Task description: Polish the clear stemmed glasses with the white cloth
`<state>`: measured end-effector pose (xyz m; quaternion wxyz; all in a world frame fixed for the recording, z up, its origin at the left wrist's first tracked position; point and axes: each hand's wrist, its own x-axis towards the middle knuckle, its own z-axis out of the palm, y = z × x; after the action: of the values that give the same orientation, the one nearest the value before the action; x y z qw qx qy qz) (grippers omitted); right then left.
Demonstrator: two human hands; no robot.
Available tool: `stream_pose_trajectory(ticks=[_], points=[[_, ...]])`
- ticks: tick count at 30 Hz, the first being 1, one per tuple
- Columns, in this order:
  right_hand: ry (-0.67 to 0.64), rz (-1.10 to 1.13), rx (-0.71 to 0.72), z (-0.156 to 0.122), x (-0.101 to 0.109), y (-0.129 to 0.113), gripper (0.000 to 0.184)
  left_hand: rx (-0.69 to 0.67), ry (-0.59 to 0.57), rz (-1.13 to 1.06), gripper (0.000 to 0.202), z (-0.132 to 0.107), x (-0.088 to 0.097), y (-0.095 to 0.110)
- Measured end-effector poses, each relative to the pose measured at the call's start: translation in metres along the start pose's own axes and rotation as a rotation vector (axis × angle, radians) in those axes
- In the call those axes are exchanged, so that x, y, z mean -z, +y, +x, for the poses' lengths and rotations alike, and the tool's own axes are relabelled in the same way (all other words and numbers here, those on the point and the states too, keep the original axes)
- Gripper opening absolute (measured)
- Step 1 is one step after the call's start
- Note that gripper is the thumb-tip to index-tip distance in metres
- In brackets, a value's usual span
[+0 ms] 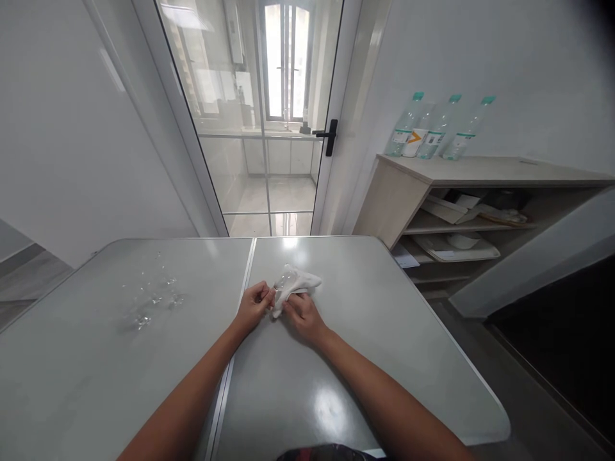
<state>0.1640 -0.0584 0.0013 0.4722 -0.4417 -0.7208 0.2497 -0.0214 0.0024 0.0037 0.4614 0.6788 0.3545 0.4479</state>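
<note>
Near the middle of the table, my right hand (303, 315) is closed on a crumpled white cloth (307, 280). The cloth wraps partly around a clear, rounded, glass-like object (287, 279), whose full shape I cannot make out. On its left side, my left hand (255, 305) is closed in a pinch at the edge of this clear object. Both hands are close together, just above the tabletop (365, 358). Several transparent, shiny pieces (156, 298) stand or lie in a group on the left half of the table; their outlines are faint.
A metal seam (249, 262) divides the table. Behind it is a glass door (269, 166) with a black handle (330, 136). At the right, a wooden shelf unit (394, 198) bears several clear bottles (435, 137) with green caps; trays and papers lie inside.
</note>
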Motion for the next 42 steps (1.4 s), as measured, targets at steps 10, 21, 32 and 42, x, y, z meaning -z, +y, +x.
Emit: stream_pose_trajectory(ticks=[10,21,32,42], points=[[0.169,-0.479,0.157,-0.004,-0.001,0.001,0.026,0.043,-0.110,-0.083,0.044,-0.001,0.000,-0.003],[0.043,-0.646,0.300,0.007,0.008,-0.011,0.016,-0.160,-0.156,0.279,0.049,-0.007,0.000,0.004],[0.133,-0.142,-0.066,0.010,0.016,-0.003,0.019,-0.174,-0.263,0.329,0.047,-0.011,-0.001,0.003],[0.169,0.815,-0.500,0.018,0.019,0.003,0.024,-0.137,-0.219,0.245,0.050,-0.009,0.000,0.000]])
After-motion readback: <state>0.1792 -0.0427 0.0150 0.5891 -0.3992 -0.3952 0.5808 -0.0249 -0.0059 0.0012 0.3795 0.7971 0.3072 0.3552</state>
